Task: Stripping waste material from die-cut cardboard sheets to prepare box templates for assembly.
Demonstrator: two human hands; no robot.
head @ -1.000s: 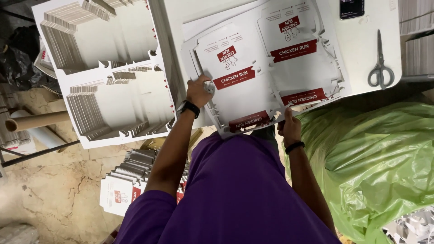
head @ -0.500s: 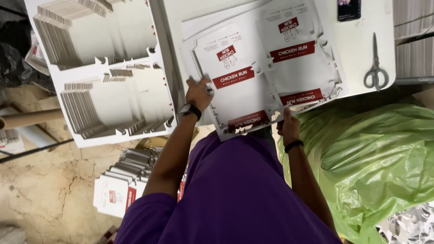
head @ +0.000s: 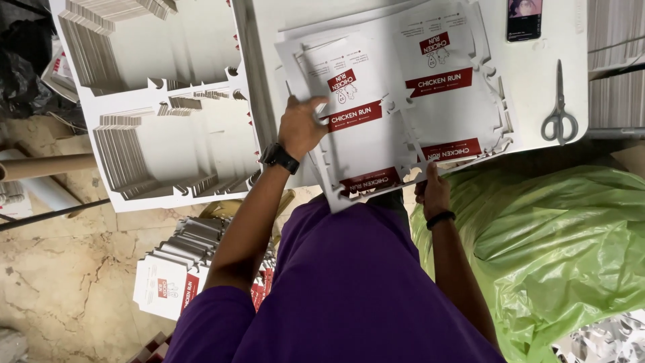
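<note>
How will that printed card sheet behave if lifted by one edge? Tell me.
The sheet is thin, wide card, so probably light and apt to sag. Its die-cut notches may tear or crease. The left hand and right hand grip opposite edges.

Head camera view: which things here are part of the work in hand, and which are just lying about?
In hand:
printed card sheet, held by left hand and right hand
stacked die-cut sheets
folded cartons on the floor

Lying about:
scissors
phone
green plastic sheet

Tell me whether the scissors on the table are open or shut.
Shut. The scissors lie flat on the white table with blades together in one line, handles side by side.
</note>
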